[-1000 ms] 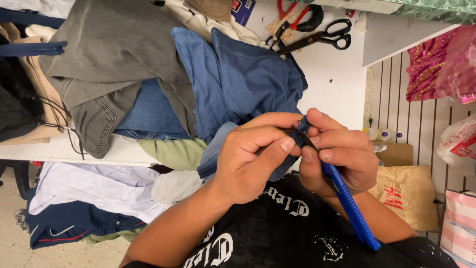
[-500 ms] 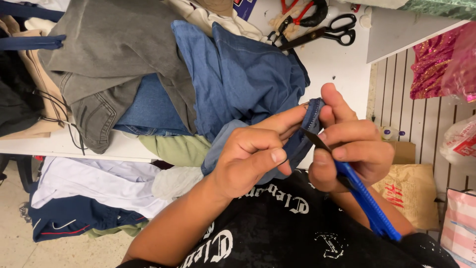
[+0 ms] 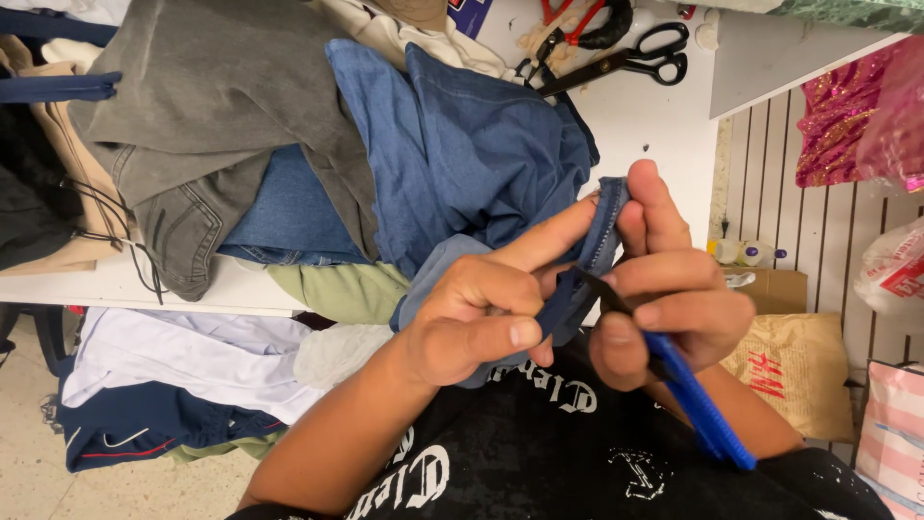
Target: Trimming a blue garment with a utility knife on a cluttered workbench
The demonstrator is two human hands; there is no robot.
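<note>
**Hem edge lifted, blade at the seam**

The right hand clamps a blue-handled cutter, its dark tip at the denim hem. The left hand pinches that hem, forefinger stretched along it. Since a second ago the edge has risen upright between the fingers, exposing the seam. Behind, folded jeans and black scissors lie on the white surface.

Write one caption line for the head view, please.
Left hand and right hand grip a blue denim seam; right holds a blue tool.
</note>
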